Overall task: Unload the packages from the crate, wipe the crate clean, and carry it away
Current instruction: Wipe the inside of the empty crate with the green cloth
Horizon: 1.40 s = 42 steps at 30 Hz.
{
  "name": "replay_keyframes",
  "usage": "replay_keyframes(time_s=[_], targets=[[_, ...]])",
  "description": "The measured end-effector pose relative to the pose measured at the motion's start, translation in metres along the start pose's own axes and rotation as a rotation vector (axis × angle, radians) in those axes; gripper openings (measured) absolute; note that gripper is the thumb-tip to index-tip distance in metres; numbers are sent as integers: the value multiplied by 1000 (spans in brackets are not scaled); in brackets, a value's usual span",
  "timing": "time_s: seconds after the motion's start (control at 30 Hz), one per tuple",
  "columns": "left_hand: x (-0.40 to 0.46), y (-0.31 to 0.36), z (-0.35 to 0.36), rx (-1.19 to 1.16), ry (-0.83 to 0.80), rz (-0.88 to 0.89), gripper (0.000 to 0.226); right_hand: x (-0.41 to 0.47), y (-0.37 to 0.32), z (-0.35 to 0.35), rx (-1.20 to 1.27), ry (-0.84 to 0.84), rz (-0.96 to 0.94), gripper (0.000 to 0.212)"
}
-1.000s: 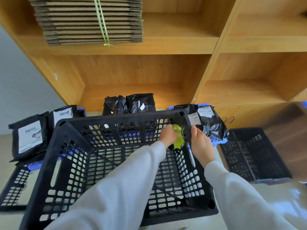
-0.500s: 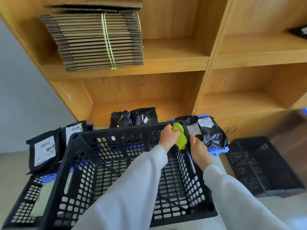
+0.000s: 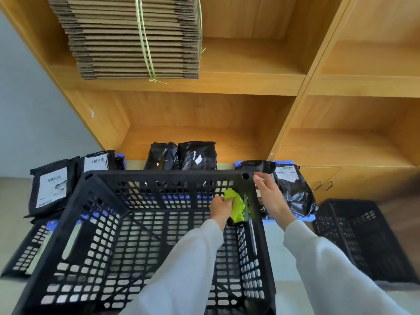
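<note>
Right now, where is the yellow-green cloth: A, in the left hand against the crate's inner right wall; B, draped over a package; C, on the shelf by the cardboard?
A: the left hand grips the cloth against the crate wall.

Head-worn view, forward and downward

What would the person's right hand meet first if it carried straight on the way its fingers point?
The right hand, outside the crate wall, points up and slightly left toward the far right corner. It would probably meet the black package just beyond that corner first, though depth is unclear.
</note>
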<state>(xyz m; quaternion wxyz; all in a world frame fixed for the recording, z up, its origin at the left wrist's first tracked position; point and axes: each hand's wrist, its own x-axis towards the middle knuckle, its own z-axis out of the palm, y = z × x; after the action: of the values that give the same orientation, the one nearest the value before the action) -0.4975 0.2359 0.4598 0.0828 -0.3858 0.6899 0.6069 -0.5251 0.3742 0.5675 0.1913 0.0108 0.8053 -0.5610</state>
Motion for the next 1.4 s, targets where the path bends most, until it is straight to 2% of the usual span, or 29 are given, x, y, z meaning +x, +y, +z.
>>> replay_keyframes(time_s=[0.13,0.3,0.43,0.6,0.67,0.77,0.83,0.93,1.1,1.27,1.4], targets=[[11,-17,7,-88,25,-83,29,30,-24,9,-109,19,-133,33],[24,-36,6,-34,98,-242,24,55,-32,29,-277,-27,-211,29],[33,-51,5,-242,159,-411,31,67,-29,38,-505,-33,-251,30],[39,-55,9,-391,210,-484,36,67,-24,40,-713,15,-313,24],[42,-53,13,-391,180,-493,36,68,-24,42,-809,25,-341,23],[48,-46,15,-423,138,-486,42,68,-23,42,-775,94,-337,26],[51,-41,12,-462,94,-501,45,68,-21,43,-853,71,-383,20],[49,-37,9,-565,44,-507,46,69,-22,44,-973,36,-395,27],[31,-20,-1,-722,4,-422,34,73,-17,44,-946,64,-424,21],[4,7,-14,-790,-9,-344,34,70,-18,44,-884,87,-429,20],[-12,25,-26,-798,-51,-264,48,66,-19,44,-835,88,-391,27]])
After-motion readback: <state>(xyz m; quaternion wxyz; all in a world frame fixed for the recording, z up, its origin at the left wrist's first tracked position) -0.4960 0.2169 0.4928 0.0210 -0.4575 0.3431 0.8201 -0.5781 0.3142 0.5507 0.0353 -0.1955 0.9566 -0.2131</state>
